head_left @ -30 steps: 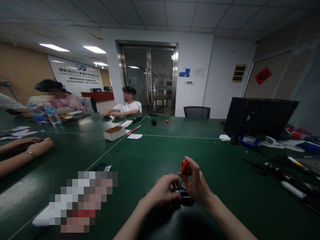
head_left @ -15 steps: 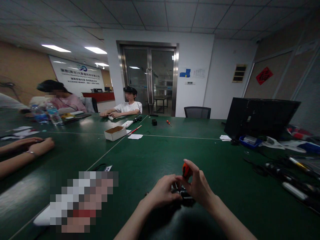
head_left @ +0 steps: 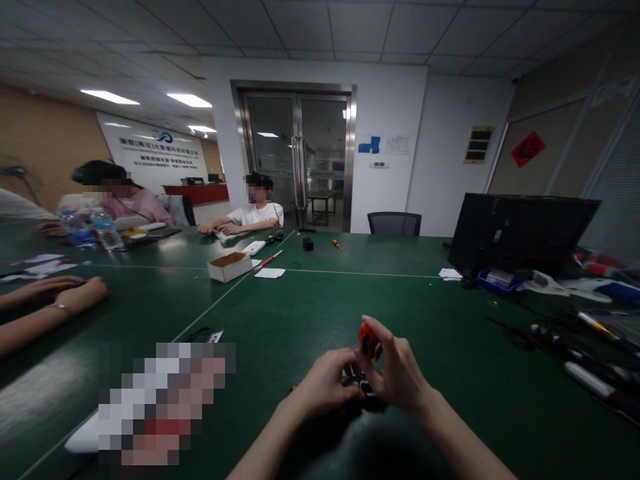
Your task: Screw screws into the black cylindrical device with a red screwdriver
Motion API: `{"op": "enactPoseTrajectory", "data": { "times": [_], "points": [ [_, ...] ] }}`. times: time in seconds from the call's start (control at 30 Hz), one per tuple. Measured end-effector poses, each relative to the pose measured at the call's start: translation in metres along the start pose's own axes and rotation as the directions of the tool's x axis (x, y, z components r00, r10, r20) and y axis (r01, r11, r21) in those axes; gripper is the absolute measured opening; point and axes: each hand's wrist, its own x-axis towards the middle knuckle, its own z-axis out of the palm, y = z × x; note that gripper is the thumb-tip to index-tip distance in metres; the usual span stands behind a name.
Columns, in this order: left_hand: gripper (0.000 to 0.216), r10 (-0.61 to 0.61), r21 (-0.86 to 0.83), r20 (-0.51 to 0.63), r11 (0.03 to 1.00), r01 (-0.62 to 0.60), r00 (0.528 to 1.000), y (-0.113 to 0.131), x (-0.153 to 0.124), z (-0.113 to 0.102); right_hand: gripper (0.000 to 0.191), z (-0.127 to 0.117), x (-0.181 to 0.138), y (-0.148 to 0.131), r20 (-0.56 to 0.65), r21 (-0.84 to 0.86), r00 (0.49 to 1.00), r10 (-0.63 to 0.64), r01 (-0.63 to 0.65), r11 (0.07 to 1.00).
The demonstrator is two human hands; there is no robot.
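My right hand (head_left: 397, 370) is closed round an orange-handled tool (head_left: 367, 338), held upright with its tip down on a small black part (head_left: 363, 387). My left hand (head_left: 325, 387) pinches that black part from the left and steadies it on the green table (head_left: 300, 313). The part is mostly hidden by my fingers. Both hands meet low in the middle of the view.
A dark monitor (head_left: 520, 233) stands at the right, with tools and cables (head_left: 575, 347) beside it. An open cardboard box (head_left: 229, 267), papers and a small screwdriver (head_left: 337, 245) lie farther off. A neighbour's hands (head_left: 60, 293) rest at the left; two people sit at the far side.
The orange tool and my right hand shifted slightly left and up. My left hand stays on the black part.
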Motion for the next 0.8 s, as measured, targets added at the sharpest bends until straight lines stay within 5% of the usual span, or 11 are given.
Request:
{"op": "enactPoseTrajectory", "data": {
  "times": [0.8],
  "points": [
    [0.028,-0.038,-0.006,0.025,0.999,0.038,0.999,0.0021,-0.0031,-0.0027,0.052,-0.0044,0.0017,0.0027,0.044,0.002,0.999,0.005,-0.005,1.000]
  ]
}}
